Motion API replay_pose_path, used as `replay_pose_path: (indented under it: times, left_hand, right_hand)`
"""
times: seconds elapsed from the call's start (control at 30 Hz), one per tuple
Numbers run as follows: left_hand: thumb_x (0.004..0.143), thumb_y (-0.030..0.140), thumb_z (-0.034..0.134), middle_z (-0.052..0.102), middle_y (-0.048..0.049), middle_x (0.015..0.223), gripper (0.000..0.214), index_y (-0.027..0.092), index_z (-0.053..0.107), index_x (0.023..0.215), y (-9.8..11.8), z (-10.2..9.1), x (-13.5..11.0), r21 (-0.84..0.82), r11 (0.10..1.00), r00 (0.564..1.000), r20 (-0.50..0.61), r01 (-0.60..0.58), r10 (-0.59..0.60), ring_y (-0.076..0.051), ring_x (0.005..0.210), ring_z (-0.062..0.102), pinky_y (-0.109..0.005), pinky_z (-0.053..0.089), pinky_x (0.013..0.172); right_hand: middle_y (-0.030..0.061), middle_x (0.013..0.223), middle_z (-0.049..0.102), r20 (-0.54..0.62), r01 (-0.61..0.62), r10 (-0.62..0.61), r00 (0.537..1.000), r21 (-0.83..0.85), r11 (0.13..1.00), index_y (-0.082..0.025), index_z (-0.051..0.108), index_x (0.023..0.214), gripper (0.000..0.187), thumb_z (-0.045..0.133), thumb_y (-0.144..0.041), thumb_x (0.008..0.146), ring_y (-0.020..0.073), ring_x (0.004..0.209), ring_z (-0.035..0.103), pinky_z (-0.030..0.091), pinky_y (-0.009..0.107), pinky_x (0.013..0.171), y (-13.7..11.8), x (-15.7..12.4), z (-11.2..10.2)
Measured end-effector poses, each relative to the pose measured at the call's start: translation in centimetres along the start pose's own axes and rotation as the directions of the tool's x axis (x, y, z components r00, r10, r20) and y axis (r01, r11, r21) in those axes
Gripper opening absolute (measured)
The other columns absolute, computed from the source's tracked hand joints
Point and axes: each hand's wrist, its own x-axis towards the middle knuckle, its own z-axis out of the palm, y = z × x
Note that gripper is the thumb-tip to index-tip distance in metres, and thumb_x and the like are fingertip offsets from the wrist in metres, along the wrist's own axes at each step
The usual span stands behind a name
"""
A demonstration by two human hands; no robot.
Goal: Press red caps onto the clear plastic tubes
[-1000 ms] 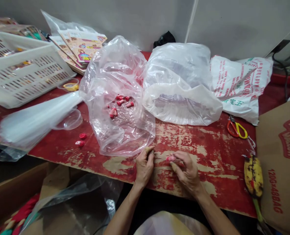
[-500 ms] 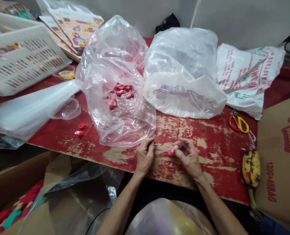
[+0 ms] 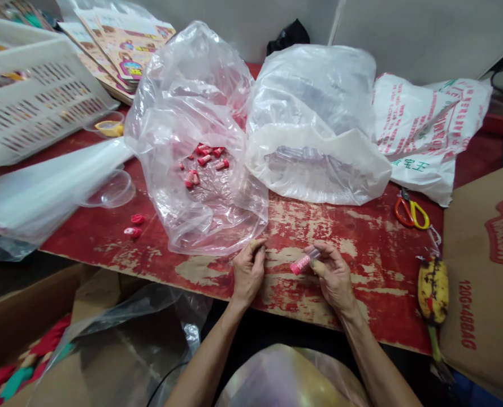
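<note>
My right hand point(image 3: 334, 277) pinches a small pink tube with a clear end point(image 3: 301, 264) between fingers and thumb, just above the table. My left hand point(image 3: 248, 272) rests at the table's front edge with its fingers closed, and a tan wrap shows on one fingertip. Nothing held in it is visible. Ahead of my hands lies a large clear plastic bag point(image 3: 200, 226) with several pink pieces point(image 3: 204, 158) inside. Another bag point(image 3: 315, 164) holds clear tubes. Two loose pink pieces point(image 3: 133, 226) lie on the worn red table point(image 3: 319, 237).
A white perforated crate point(image 3: 43, 96) and printed card sheets point(image 3: 124, 51) stand at the back left. Red-and-yellow scissors point(image 3: 410, 213), a printed white sack point(image 3: 425, 135), a browning banana point(image 3: 433, 291) and a cardboard box point(image 3: 484, 271) are on the right.
The pink piece in my right hand now shows a clear end and tilts upward to the right. My left hand stays in place. The view has shifted slightly.
</note>
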Motion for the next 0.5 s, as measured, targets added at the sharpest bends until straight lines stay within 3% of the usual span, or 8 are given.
replay_pose_path:
  times: [0.13, 0.23, 0.3, 0.37, 0.43, 0.5]
  left_hand:
    - [0.083, 0.025, 0.050, 0.069, -0.0018, 0.082, 0.022, 0.020, 0.066, 0.097, 0.0, 0.0, 0.0, 0.004, 1.000, 1.000, 0.001, 0.005, -0.005, -0.014, 0.073, 0.063, -0.025, 0.050, 0.072]
    - [0.084, 0.025, 0.050, 0.069, -0.0022, 0.084, 0.023, 0.020, 0.066, 0.098, 0.0, 0.0, 0.0, 0.009, 1.000, 1.000, 0.006, 0.003, -0.003, -0.014, 0.075, 0.063, -0.026, 0.050, 0.073]
    - [0.084, 0.025, 0.050, 0.069, -0.0021, 0.084, 0.023, 0.020, 0.066, 0.099, 0.0, 0.0, 0.0, 0.015, 1.000, 1.000, 0.010, 0.000, 0.000, -0.014, 0.075, 0.063, -0.026, 0.050, 0.073]
    - [0.084, 0.025, 0.050, 0.069, -0.0019, 0.083, 0.022, 0.020, 0.066, 0.099, 0.0, 0.0, 0.0, 0.015, 1.000, 1.000, 0.012, 0.002, -0.002, -0.014, 0.073, 0.063, -0.026, 0.049, 0.072]
    - [0.085, 0.026, 0.050, 0.068, -0.0019, 0.083, 0.022, 0.020, 0.066, 0.098, -0.1, 0.0, 0.0, 0.008, 1.000, 1.000, 0.013, 0.003, -0.003, -0.014, 0.073, 0.063, -0.025, 0.049, 0.072]
    - [0.085, 0.026, 0.050, 0.068, -0.0022, 0.084, 0.022, 0.020, 0.066, 0.099, -0.1, 0.0, -0.1, -0.001, 1.000, 1.000, 0.016, 0.000, 0.000, -0.014, 0.074, 0.063, -0.025, 0.049, 0.072]
  right_hand:
    - [0.0064, 0.107, 0.065, 0.030, 0.108, -0.104, 0.994, -0.257, 0.960, -0.024, 0.059, 0.109, 0.026, 0.061, -0.024, 0.083, 0.0187, 0.091, 0.063, 0.055, 0.035, 0.077, -1.1, -0.7, 0.0]
    - [0.0078, 0.112, 0.063, 0.206, 0.358, -0.293, 0.934, -0.499, 0.789, -0.025, 0.058, 0.113, 0.029, 0.056, -0.018, 0.086, 0.0213, 0.102, 0.060, 0.052, 0.040, 0.087, -1.4, -0.9, 0.1]
    - [0.0073, 0.112, 0.063, 0.401, 0.538, -0.364, 0.841, -0.540, 0.648, -0.027, 0.056, 0.117, 0.033, 0.053, -0.014, 0.086, 0.0222, 0.105, 0.059, 0.051, 0.043, 0.090, -0.9, -0.6, 0.0]
    - [0.0070, 0.111, 0.063, 0.532, 0.632, -0.358, 0.767, -0.533, 0.562, -0.029, 0.052, 0.121, 0.038, 0.051, -0.011, 0.087, 0.0219, 0.106, 0.059, 0.051, 0.044, 0.090, 0.0, -0.2, -0.1]
    - [0.0081, 0.113, 0.061, 0.566, 0.657, -0.351, 0.746, -0.540, 0.526, -0.028, 0.049, 0.125, 0.042, 0.050, -0.010, 0.088, 0.0219, 0.107, 0.058, 0.051, 0.044, 0.090, 0.9, 0.0, -0.2]
    - [0.0090, 0.115, 0.059, 0.537, 0.644, -0.363, 0.762, -0.562, 0.520, -0.028, 0.049, 0.125, 0.042, 0.052, -0.010, 0.087, 0.0220, 0.108, 0.057, 0.052, 0.042, 0.089, 1.5, 0.0, -0.1]
